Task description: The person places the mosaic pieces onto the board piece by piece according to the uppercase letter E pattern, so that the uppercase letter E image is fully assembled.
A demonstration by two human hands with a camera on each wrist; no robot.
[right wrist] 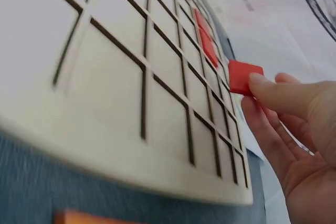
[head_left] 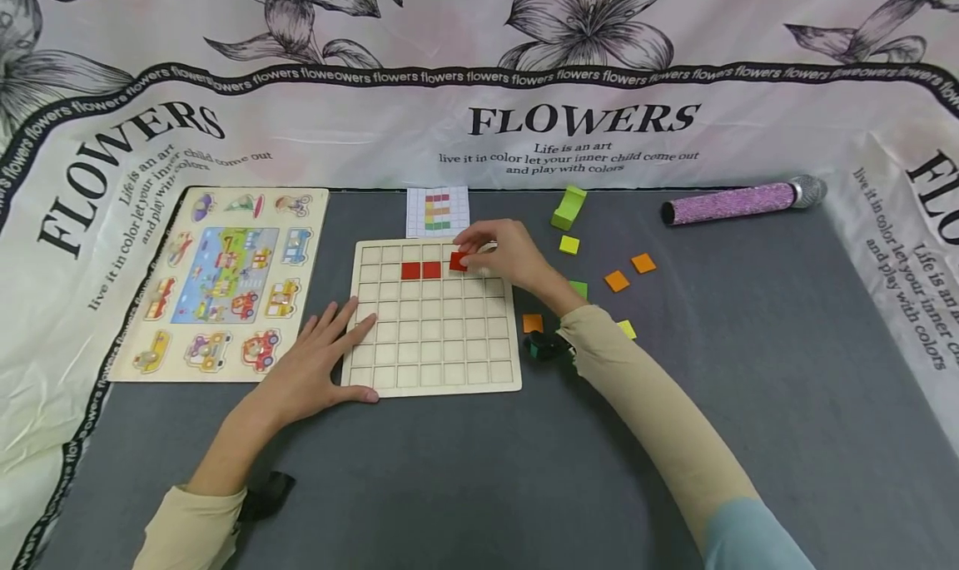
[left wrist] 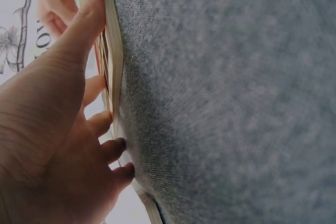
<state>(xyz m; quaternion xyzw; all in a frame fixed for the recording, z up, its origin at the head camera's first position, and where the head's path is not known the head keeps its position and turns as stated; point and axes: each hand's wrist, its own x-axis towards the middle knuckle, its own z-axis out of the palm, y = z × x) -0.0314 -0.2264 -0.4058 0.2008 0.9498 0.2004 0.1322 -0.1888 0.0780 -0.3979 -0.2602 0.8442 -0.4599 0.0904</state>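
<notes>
A square wooden grid board (head_left: 442, 329) lies on the grey table. Two red tiles (head_left: 421, 270) sit side by side in its second row from the top. Between thumb and fingers, my right hand (head_left: 508, 254) pinches another red tile (right wrist: 242, 77), just over the board to the right of those two. The left hand (head_left: 318, 362) rests with spread, straight fingers at the board's left edge, its thumb on the lower left corner. In the left wrist view, the thumb (left wrist: 86, 22) lies along the board's edge.
Behind the board lies a pattern card (head_left: 438, 212). Loose green blocks (head_left: 569, 207), a yellow tile (head_left: 569, 245) and several orange tiles (head_left: 617, 281) are scattered to the right. A purple glittery microphone (head_left: 737, 202) lies farther right. A picture puzzle board (head_left: 217, 349) is at left.
</notes>
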